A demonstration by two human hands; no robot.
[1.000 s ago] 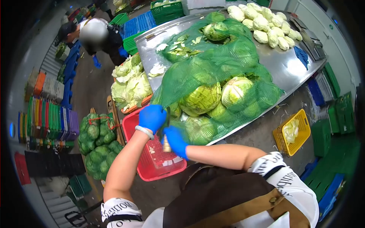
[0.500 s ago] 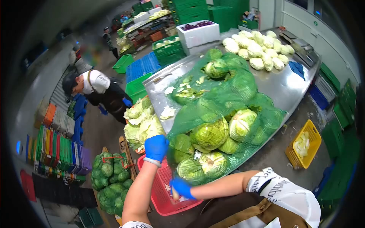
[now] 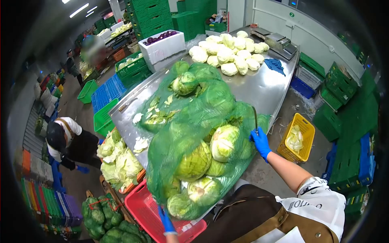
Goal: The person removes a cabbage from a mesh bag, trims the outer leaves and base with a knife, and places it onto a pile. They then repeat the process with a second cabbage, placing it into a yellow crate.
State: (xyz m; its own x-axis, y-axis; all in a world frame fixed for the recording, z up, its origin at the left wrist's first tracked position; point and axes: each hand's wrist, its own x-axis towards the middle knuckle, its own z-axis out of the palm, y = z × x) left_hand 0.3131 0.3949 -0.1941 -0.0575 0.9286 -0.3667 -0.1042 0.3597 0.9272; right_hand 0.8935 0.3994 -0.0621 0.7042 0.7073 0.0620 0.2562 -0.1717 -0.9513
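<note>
A green mesh bag (image 3: 194, 117) full of cabbages lies across the metal table, its mouth facing me. Inside the opening are a large green cabbage (image 3: 195, 162) and a paler cabbage (image 3: 223, 143). My right hand (image 3: 261, 142), blue-gloved, is closed around a knife (image 3: 255, 117) with its dark, thin blade pointing up, beside the bag's right side. Low at the bag's near left corner, my left hand (image 3: 165, 219) pinches the mesh edge, its fingertips partly hidden. Beneath that hand is a red plastic basket (image 3: 142, 210).
Trimmed pale cabbages (image 3: 227, 50) are heaped at the table's far end, near a blue cloth (image 3: 275, 67). A yellow basket (image 3: 298, 141) stands on the floor at right. Loose leaves (image 3: 119, 166) fill a crate at left. A co-worker (image 3: 69, 141) bends over beyond it.
My view has swung right. My right hand has moved from above the red basket to the bag's right side, raising the knife. My left hand has come down to the bag's near corner.
</note>
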